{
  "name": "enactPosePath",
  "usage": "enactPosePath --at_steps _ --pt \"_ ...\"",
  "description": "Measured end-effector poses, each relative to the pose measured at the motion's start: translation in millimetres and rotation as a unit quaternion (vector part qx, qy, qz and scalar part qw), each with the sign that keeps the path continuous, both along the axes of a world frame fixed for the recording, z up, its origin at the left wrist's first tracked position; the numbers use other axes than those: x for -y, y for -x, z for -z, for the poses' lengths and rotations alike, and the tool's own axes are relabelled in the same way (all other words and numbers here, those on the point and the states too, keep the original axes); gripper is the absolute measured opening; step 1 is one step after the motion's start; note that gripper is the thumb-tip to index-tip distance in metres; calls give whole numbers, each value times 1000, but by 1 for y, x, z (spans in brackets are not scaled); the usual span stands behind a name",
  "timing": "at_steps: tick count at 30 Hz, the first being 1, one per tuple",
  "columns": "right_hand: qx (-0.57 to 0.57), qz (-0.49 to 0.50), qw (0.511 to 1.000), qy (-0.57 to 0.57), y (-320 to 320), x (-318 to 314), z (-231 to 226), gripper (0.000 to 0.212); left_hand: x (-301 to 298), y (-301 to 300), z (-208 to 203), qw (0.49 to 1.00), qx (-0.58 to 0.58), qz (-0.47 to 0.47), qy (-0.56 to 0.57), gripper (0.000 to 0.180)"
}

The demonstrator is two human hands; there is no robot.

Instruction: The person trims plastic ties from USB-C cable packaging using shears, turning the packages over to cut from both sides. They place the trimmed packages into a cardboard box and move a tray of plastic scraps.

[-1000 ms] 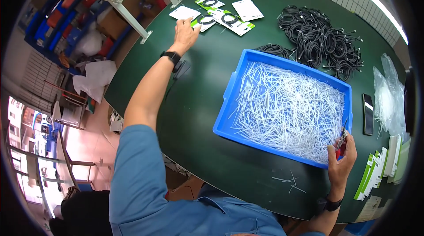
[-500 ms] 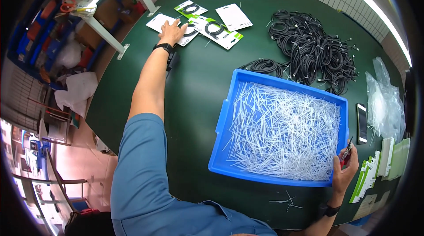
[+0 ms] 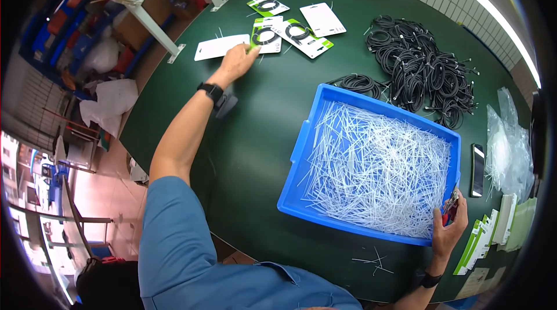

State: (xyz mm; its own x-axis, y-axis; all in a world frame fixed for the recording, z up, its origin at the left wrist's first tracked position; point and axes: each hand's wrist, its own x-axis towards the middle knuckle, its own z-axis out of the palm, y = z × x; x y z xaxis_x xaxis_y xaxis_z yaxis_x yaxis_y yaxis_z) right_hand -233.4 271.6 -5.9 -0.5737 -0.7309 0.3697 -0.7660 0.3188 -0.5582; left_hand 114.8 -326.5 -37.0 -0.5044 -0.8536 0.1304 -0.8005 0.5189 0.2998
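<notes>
Green and white, the carded cable [image 3: 267, 32] lies toward the table's [image 3: 249, 136] far left, and the left hand [image 3: 237, 63] is right at its lower edge, fingers bent; can't tell if they pinch it! Beside the blue tray's [image 3: 348, 227] near right corner, the right hand [image 3: 448, 231] grips a red-handled tool [image 3: 446, 217].

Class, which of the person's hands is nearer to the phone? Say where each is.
Right. The right hand is just below-left of the phone in the picture; the left hand is far off at upper left, by a packaged cable.
</notes>
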Motion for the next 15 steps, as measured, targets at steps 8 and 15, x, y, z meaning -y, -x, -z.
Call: enactPosePath --at_steps 8,15 --pt "-5 -14 999 -43 -6 -2 -7 59 -230 -27 -32 936 -306 160 -63 40" --pt "-28 -24 999 -29 -5 0 -3 62 -209 -104 -14 921 -389 11 26 31"
